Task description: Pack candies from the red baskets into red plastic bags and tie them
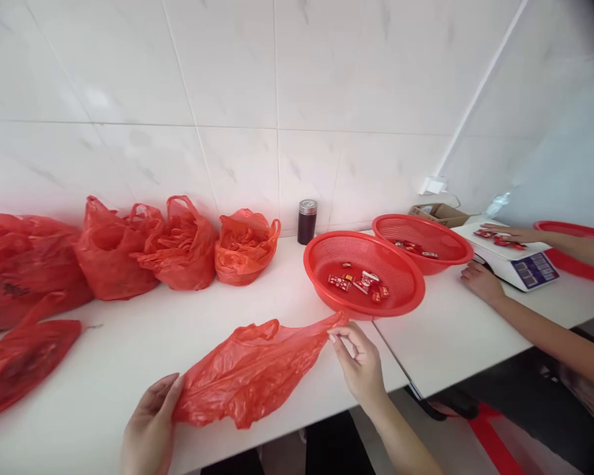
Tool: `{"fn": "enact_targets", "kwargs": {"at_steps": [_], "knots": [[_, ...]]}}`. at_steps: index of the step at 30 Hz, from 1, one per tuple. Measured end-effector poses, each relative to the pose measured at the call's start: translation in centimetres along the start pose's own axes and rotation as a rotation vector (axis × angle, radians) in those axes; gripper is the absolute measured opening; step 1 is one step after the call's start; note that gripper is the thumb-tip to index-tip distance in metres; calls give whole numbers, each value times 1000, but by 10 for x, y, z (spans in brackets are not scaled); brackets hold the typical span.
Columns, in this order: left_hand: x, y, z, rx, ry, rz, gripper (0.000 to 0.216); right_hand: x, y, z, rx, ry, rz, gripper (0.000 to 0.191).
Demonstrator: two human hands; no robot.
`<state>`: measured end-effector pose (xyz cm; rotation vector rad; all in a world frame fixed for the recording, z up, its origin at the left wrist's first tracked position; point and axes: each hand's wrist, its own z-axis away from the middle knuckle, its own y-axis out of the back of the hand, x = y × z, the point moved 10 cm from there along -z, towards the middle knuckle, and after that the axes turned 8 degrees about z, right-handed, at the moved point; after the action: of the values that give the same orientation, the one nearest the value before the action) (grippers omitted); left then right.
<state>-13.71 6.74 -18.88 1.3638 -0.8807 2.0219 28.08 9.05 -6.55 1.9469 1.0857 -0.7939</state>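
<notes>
A thin red plastic bag (252,373) is stretched out sideways between my two hands, just above the white table. My left hand (152,422) grips its left end between thumb and fingers. At the other end, my right hand (359,363) pinches a corner of the bag. Just beyond that hand stands a red mesh basket (321,290) with several small wrapped packets (363,282) in its bottom. Whether anything is inside the stretched bag I cannot tell; it looks flat and crumpled.
Several filled red bags (191,254) line the wall at left. A dark flask (307,224) stands behind the basket. Further right are a second red basket (420,227) and a scale (532,267), where a co-worker's hand (515,234) touches red packets. A gap splits the tables (455,349).
</notes>
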Motion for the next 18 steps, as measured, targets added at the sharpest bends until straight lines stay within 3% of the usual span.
{"fn": "enact_targets", "kwargs": {"at_steps": [2,4,5,7,10,12,14,18], "knots": [[14,1,6,61,-95,-125,49,-6,11,2,22,23,34,9],[49,-13,30,93,-341,-353,44,-17,16,3,29,49,38,10],[69,-30,50,63,-501,-462,39,-24,15,3,14,70,36,11],[99,-81,101,-142,-822,-609,30,-43,6,5,-49,135,33,13],[101,-154,167,-559,-1107,-765,26,-76,-7,9,-125,266,14,18],[86,-179,177,-690,-1141,-931,27,-90,-6,10,-125,313,-4,20],[72,-186,160,-722,-1061,-1103,28,-92,5,8,-89,295,-11,20],[74,-156,105,-592,-831,-1258,36,-64,38,2,-25,222,50,19]]}}
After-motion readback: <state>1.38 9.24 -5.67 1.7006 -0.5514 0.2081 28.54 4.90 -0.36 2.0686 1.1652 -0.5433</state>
